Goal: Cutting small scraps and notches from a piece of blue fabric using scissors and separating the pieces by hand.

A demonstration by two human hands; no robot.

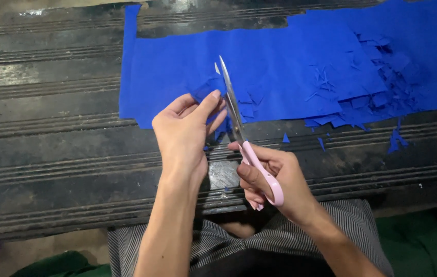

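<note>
My left hand (185,131) pinches a small piece of blue fabric (209,90) between thumb and fingers, held above the dark grooved surface. My right hand (272,177) grips pink-handled scissors (239,128), whose steel blades point up and away and lie against the held piece. A large sheet of blue fabric (280,66) is spread flat just beyond both hands.
A heap of blue offcuts (377,87) lies on the sheet at the right, with loose scraps (395,141) below it. The black ridged surface (49,128) stretches to the left. My striped trousers (280,241) fill the bottom of the view.
</note>
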